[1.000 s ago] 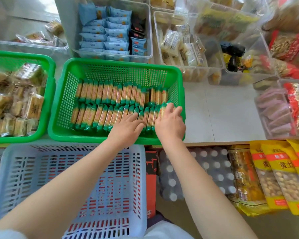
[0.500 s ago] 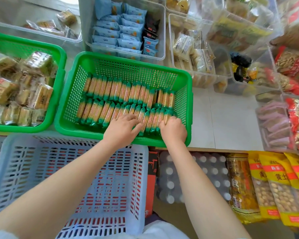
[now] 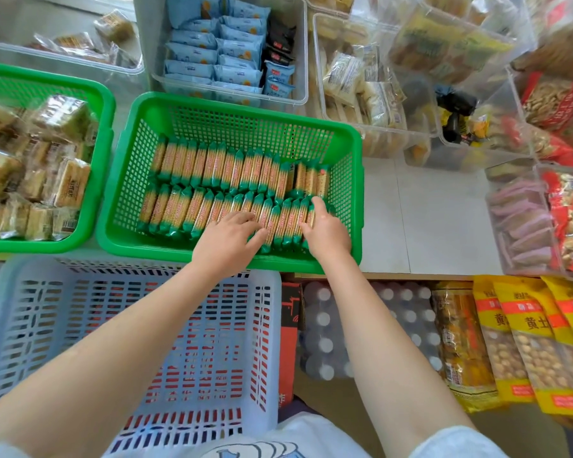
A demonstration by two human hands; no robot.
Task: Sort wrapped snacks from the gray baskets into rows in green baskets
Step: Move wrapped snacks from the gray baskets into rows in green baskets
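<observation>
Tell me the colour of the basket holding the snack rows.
Green basket, seen in the head view; both rows sit inside it.

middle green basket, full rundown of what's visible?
The middle green basket is a rectangular green tray, plastic by its look, with mesh walls and a solid rim, level on the pale surface. It holds two rows of green-ended wrapped snack bars. The left hand and right hand rest on the near row.

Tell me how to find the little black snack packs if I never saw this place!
Start at the middle green basket with two rows of snack bars. Just behind it stands a clear tub of blue packets. The black packs are stacked along its right side, the only dark wrappers there.
</observation>
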